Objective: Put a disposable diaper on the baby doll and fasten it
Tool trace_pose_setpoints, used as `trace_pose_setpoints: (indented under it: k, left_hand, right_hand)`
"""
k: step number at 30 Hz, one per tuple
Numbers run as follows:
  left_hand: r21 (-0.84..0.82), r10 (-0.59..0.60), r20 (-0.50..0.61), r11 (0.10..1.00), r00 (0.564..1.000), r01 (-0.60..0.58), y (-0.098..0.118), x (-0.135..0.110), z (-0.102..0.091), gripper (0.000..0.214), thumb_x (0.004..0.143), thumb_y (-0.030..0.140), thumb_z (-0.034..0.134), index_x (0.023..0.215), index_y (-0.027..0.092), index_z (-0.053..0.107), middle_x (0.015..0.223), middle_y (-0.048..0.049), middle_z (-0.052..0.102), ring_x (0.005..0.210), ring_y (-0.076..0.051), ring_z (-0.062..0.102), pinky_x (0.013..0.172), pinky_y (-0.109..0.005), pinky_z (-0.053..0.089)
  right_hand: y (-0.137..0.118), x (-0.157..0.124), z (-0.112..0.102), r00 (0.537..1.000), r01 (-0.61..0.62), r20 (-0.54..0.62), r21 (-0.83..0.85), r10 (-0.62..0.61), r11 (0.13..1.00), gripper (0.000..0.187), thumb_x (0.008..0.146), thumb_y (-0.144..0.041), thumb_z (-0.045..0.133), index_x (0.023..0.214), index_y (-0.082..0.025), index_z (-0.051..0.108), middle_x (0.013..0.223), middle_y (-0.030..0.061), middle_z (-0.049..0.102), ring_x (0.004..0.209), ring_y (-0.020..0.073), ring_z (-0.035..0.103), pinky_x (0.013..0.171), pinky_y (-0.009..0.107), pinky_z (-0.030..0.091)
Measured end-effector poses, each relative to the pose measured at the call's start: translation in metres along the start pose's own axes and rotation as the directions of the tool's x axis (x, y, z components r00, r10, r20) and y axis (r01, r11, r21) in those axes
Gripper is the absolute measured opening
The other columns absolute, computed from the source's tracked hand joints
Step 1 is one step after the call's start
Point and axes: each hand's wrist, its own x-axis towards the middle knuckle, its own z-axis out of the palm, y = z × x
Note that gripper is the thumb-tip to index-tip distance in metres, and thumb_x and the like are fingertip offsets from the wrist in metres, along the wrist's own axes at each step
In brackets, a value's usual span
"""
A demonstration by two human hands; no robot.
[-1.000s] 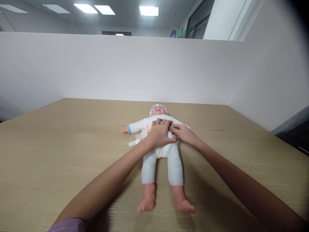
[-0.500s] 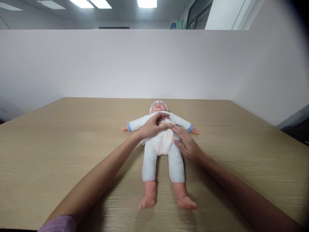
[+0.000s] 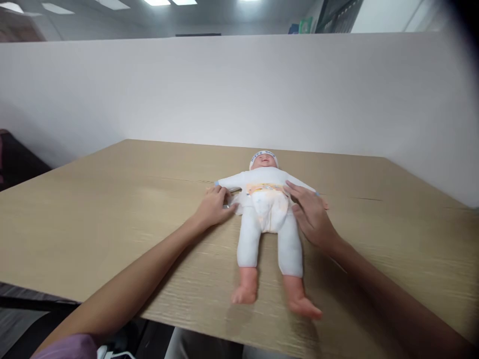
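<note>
Nearest, the person's pale trousers (image 3: 204,346) are showing below the table's near edge, and a purple sleeve (image 3: 69,348) is covering the top of the left arm. The table (image 3: 112,214) is bearing the doll (image 3: 265,175), which is lying on its back right of the middle, feet toward the person. Its bare feet (image 3: 245,289) are sticking out of the white legs of its suit (image 3: 250,244), which is holding the limbs inside.

Further up, a white diaper (image 3: 270,209) is enclosing the doll's hips over the suit, its patterned orange-and-yellow waistband (image 3: 266,188) lying across the belly. On the left of the view, a pale flap (image 3: 242,200) is spreading out from the diaper toward the left hand (image 3: 220,202). That hand is resting there with a narrow gap between thumb and curled fingers; whether it is gripping the flap, I cannot tell. The right hand (image 3: 312,212) is lying against the diaper's other side, fingers extended and thumb apart, clasping nothing.

Beyond, a lettered white cap (image 3: 258,157) is fitting around the doll's head. A white wall (image 3: 239,89) is standing behind the table, and ceiling lights (image 3: 183,2) are shining above it.
</note>
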Motion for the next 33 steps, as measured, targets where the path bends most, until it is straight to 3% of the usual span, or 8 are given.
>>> trace_pose_setpoints:
  k: [5, 9, 12, 14, 17, 22, 28, 33]
  left_hand:
    - [0.064, -0.075, 0.073, 0.995, 0.995, 0.070, -0.005, -0.004, -0.003, 0.033, 0.092, 0.052, 0.063, 0.091, 0.019, 0.059, 0.103, -0.0133, 0.065, 0.111, -0.034, 0.057, 0.100, -0.049, 0.045]
    - [-0.087, -0.091, 0.152, 0.991, 0.984, 0.105, -0.012, -0.003, -0.007, 0.029, 0.091, 0.048, 0.061, 0.079, 0.021, 0.058, 0.093, -0.0100, 0.068, 0.102, -0.032, 0.061, 0.087, -0.042, 0.048]
    - [-0.266, -0.211, 0.200, 0.928, 0.957, 0.260, -0.014, 0.001, -0.009, 0.034, 0.091, 0.050, 0.058, 0.073, 0.021, 0.059, 0.079, -0.0054, 0.065, 0.081, -0.026, 0.061, 0.073, -0.037, 0.045]
    - [-0.420, -0.266, 0.178, 0.850, 0.947, 0.318, -0.012, 0.004, -0.011, 0.037, 0.091, 0.052, 0.057, 0.071, 0.021, 0.060, 0.074, -0.0031, 0.062, 0.074, -0.023, 0.058, 0.069, -0.034, 0.044]
    - [-0.626, -0.241, 0.104, 0.738, 0.965, 0.252, -0.006, 0.008, -0.013, 0.039, 0.090, 0.055, 0.059, 0.075, 0.020, 0.063, 0.075, -0.0024, 0.063, 0.076, -0.021, 0.058, 0.071, -0.032, 0.046]
    - [-0.741, -0.228, 0.060, 0.642, 0.972, 0.196, 0.018, 0.021, -0.015, 0.041, 0.090, 0.056, 0.060, 0.074, 0.019, 0.061, 0.076, -0.0018, 0.063, 0.077, -0.019, 0.056, 0.072, -0.030, 0.043]
    - [-0.754, -0.131, 0.087, 0.639, 0.988, 0.151, 0.053, 0.049, -0.009, 0.042, 0.088, 0.056, 0.061, 0.069, 0.019, 0.057, 0.071, 0.0004, 0.057, 0.070, -0.016, 0.050, 0.066, -0.029, 0.039]
    - [-0.796, -0.057, 0.147, 0.585, 0.988, 0.152, 0.060, 0.059, -0.001, 0.049, 0.093, 0.062, 0.054, 0.075, 0.018, 0.062, 0.071, -0.0008, 0.055, 0.071, -0.017, 0.050, 0.065, -0.030, 0.041]
  right_hand:
    - [-0.030, 0.040, 0.004, 0.999, -0.033, -0.002, -0.030, 0.033, 0.999, 0.027, 0.107, -0.040, 0.044, 0.114, -0.026, 0.066, 0.121, 0.0096, 0.070, 0.117, 0.0311, 0.060, 0.104, 0.049, 0.042]
    - [-0.042, 0.077, 0.020, 0.985, -0.108, 0.128, -0.095, 0.120, 0.990, 0.029, 0.102, -0.051, 0.054, 0.090, -0.025, 0.057, 0.098, 0.0072, 0.066, 0.096, 0.0285, 0.059, 0.086, 0.043, 0.044]
    - [-0.041, 0.093, 0.035, 0.962, -0.162, 0.189, -0.197, 0.200, 0.967, 0.040, 0.093, -0.061, 0.063, 0.080, -0.026, 0.048, 0.087, 0.0055, 0.063, 0.088, 0.0281, 0.058, 0.078, 0.041, 0.041]
    - [-0.040, 0.097, 0.042, 0.953, -0.173, 0.196, -0.275, 0.232, 0.946, 0.046, 0.088, -0.064, 0.066, 0.076, -0.026, 0.043, 0.082, 0.0057, 0.062, 0.086, 0.0292, 0.057, 0.075, 0.041, 0.038]
    - [-0.040, 0.097, 0.050, 0.958, -0.163, 0.166, -0.355, 0.233, 0.921, 0.048, 0.084, -0.065, 0.068, 0.075, -0.027, 0.042, 0.084, 0.0077, 0.062, 0.087, 0.0316, 0.057, 0.074, 0.042, 0.038]
    - [-0.040, 0.096, 0.052, 0.954, -0.189, 0.160, -0.339, 0.254, 0.922, 0.046, 0.081, -0.062, 0.071, 0.075, -0.027, 0.042, 0.086, 0.0079, 0.063, 0.088, 0.0318, 0.058, 0.074, 0.042, 0.039]
    - [-0.030, 0.101, 0.037, 0.933, -0.197, 0.273, -0.160, 0.235, 0.967, 0.044, 0.086, -0.063, 0.065, 0.076, -0.026, 0.046, 0.085, 0.0047, 0.063, 0.083, 0.0261, 0.057, 0.072, 0.038, 0.038]
    - [-0.020, 0.104, 0.019, 0.886, -0.271, 0.406, 0.056, 0.226, 0.961, 0.044, 0.085, -0.065, 0.069, 0.078, -0.025, 0.052, 0.083, 0.0000, 0.061, 0.075, 0.0201, 0.052, 0.066, 0.034, 0.037]
